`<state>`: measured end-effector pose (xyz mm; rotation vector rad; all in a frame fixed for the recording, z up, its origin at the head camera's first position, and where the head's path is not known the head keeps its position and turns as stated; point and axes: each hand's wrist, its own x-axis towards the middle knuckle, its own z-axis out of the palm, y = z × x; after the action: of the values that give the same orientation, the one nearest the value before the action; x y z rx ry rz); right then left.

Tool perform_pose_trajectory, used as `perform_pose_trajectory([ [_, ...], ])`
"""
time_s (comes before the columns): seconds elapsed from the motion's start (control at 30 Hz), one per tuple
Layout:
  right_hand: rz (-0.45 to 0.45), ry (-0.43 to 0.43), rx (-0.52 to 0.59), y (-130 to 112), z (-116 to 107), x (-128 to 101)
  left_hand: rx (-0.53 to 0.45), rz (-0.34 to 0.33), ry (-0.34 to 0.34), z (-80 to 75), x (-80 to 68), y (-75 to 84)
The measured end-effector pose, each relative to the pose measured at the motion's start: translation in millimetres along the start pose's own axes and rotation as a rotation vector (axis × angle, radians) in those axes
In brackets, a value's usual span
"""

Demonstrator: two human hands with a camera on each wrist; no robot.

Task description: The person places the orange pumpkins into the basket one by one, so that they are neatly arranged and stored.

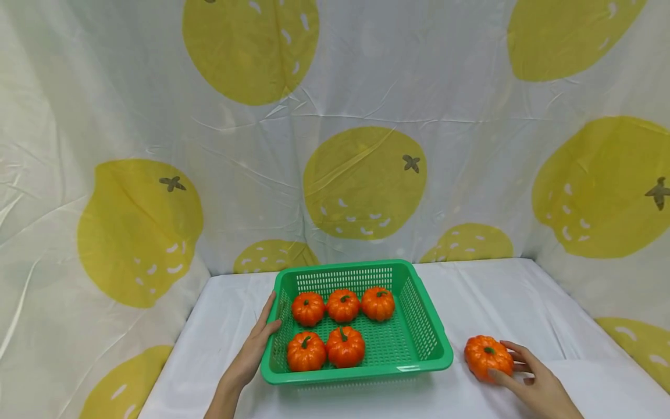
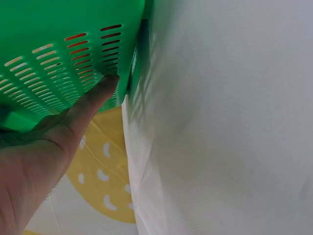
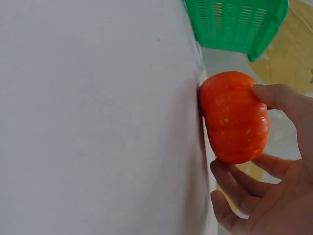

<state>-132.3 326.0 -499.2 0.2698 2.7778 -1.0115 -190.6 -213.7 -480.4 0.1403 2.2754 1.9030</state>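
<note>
Covering the whole work surface, a white table backed by a lemon-print curtain gives wide bare room to the right of the green basket, whose far wall stands close to the curtain and whose near rim sits close to the table's front edge. Basket holds five pumpkins, three in back row, two in front, so the front right corner is free. Left hand lies against the basket's left wall, fingers straight, one fingertip pressing the slotted side, steadying it by the look of it. Sixth pumpkin sits on the table right of the basket, apart from it. Right hand cups it, thumb and fingers curled round it, pumpkin resting on the cloth. Judged step: grasping the last loose pumpkin; next move likely calls for a lift clear of the basket's right rim, then leftward to that free corner.
</note>
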Motion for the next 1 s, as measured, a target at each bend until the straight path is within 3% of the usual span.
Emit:
perform_pose_trajectory([
  [0.23, -0.006, 0.006, 0.0, -0.1, 2.8, 5.6, 0.001, 0.002, -0.002, 0.0, -0.8, 0.5],
  [0.47, -0.128, 0.102, 0.046, -11.9, -1.0, 5.1, 0.01, 0.002, -0.002, 0.3, -1.8, 2.0],
  [0.73, -0.267, 0.233, 0.156, -47.0, -12.2, 7.5, -0.001, 0.003, -0.004, 0.0, -1.8, 1.8],
  [1.0, -0.394, 0.267, 0.214, -87.2, -18.1, 16.1, -0.009, 0.01, -0.009, 0.1, -2.7, 2.0],
])
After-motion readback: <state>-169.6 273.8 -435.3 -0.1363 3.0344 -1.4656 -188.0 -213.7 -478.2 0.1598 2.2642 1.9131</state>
